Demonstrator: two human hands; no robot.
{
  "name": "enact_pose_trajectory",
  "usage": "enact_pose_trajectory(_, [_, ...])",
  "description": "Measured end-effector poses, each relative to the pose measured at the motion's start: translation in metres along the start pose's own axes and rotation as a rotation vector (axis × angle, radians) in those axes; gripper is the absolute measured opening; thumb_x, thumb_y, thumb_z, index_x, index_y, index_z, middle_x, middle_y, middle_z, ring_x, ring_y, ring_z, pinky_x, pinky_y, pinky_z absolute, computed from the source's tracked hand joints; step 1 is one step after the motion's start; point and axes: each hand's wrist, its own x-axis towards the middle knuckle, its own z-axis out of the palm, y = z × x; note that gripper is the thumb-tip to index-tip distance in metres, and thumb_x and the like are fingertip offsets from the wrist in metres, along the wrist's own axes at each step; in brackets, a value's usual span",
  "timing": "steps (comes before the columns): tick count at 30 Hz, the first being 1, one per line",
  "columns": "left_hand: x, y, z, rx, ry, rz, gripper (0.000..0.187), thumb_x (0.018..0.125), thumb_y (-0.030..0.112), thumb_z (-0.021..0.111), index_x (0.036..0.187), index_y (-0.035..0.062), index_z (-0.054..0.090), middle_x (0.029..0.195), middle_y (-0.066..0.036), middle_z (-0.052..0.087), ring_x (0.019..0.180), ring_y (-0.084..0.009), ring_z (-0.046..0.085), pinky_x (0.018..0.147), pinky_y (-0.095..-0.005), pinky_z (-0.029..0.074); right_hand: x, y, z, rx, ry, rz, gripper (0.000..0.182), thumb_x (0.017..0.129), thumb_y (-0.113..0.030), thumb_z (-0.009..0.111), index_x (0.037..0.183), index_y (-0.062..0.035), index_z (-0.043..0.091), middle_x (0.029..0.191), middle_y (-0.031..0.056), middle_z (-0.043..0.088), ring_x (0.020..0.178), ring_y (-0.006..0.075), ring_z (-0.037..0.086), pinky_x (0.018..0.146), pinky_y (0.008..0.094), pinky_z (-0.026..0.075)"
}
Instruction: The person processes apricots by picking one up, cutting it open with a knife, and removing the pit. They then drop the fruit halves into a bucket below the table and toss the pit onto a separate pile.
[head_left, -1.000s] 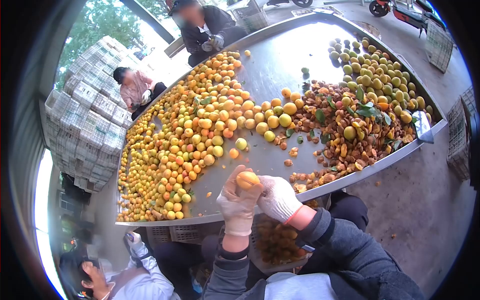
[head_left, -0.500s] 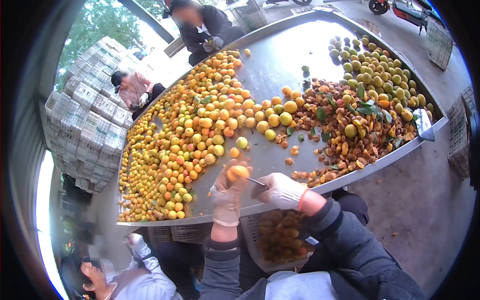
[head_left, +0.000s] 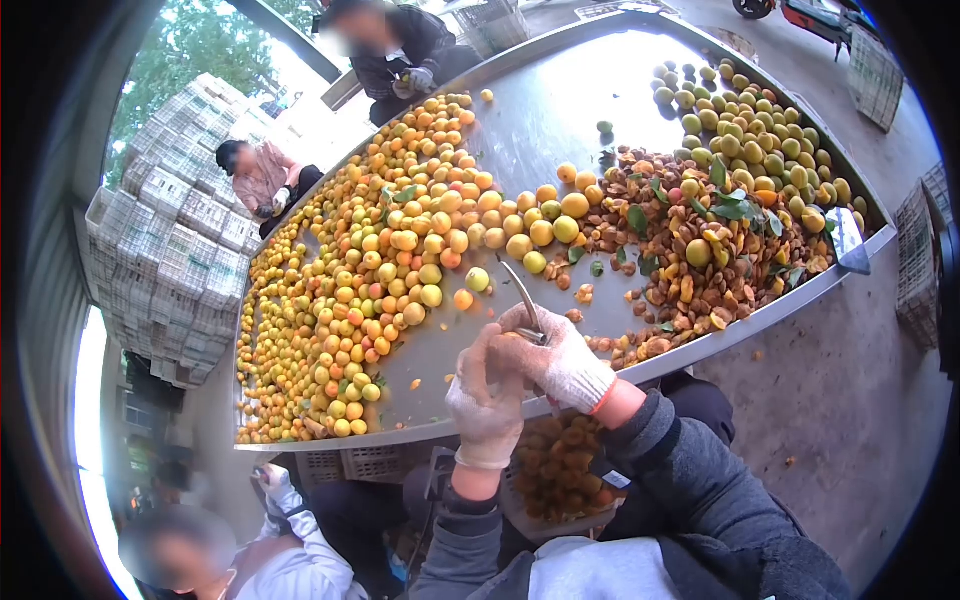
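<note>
My gloved left hand (head_left: 487, 408) is closed, its fingers curled and pressed against my right hand; whatever lies inside is hidden. My gloved right hand (head_left: 560, 365) grips a slim, curved metal knife (head_left: 522, 290) with the blade pointing up and away over the table. Both hands meet above the table's near edge. Beyond them, whole apricots (head_left: 400, 240) spread thickly across the left and middle of the metal table (head_left: 545, 110). To the right lies a heap of brown pits and torn apricot pieces (head_left: 680, 275) with some green leaves.
Greener apricots (head_left: 770, 150) fill the far right corner, near a flat metal blade (head_left: 848, 240). A crate of apricots (head_left: 560, 470) sits below the near edge. Co-workers sit at the far side, left and lower left. Stacked crates (head_left: 175, 230) stand at left.
The apricot in my left hand is no longer visible. My hands have come together, moving slightly right, and the knife, earlier pointed into the fruit, now points upward.
</note>
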Motion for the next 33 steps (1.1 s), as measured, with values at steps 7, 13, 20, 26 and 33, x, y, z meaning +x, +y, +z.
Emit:
enact_pose_trajectory(7, [0.004,-0.021,0.003,-0.887,0.238,-0.484,0.042,0.094,0.027,0.056,0.128,0.0028,0.051,0.101,-0.009,0.063,0.081,-0.0188,0.063,0.076,-0.0315,0.053,0.005,0.011,0.000,0.138,0.037,0.018,0.021,0.087,-0.022,0.064,0.102,-0.0079,0.060,0.070,-0.0020,0.057,0.052,0.0037,0.051,0.042,0.0179,0.038])
enact_pose_trajectory(13, [0.001,-0.023,-0.020,-1.135,0.247,-0.665,0.047,0.095,0.044,0.052,0.125,0.0072,0.051,0.093,-0.008,0.063,0.068,-0.0152,0.059,0.060,-0.0277,0.050,-0.014,0.001,-0.011,-0.232,-0.253,-0.018,0.024,0.083,-0.023,0.068,0.099,-0.0051,0.065,0.078,0.0033,0.065,0.066,0.0117,0.060,0.059,0.0257,0.048])
enact_pose_trajectory(20, [-0.022,-0.032,-0.006,-0.951,0.145,-0.869,0.044,0.095,0.044,0.050,0.120,0.0077,0.053,0.085,-0.007,0.061,0.059,-0.0147,0.057,0.052,-0.0269,0.047,-0.015,-0.008,-0.014,-0.069,0.182,-0.156,0.017,0.084,-0.004,0.058,0.099,-0.0052,0.066,0.077,0.0003,0.063,0.058,0.0076,0.056,0.053,0.0227,0.045])
enact_pose_trajectory(26, [-0.024,-0.010,0.016,-0.805,0.019,-0.990,0.041,0.096,0.041,0.046,0.114,0.0056,0.058,0.077,-0.006,0.061,0.055,-0.0130,0.056,0.043,-0.0240,0.042,-0.013,-0.011,-0.003,0.348,0.334,-0.313,0.017,0.087,-0.002,0.056,0.102,-0.0039,0.064,0.076,-0.0003,0.059,0.049,0.0032,0.046,0.044,0.0192,0.035])
enact_pose_trajectory(33, [-0.023,0.007,0.022,-0.687,0.063,-0.943,0.037,0.096,0.037,0.049,0.106,0.0040,0.062,0.076,-0.007,0.062,0.051,-0.0081,0.054,0.042,-0.0173,0.040,-0.006,0.000,-0.002,0.207,0.263,-0.460,0.019,0.087,0.003,0.054,0.101,-0.0040,0.064,0.089,0.0020,0.064,0.079,0.0066,0.056,0.070,0.0216,0.046])
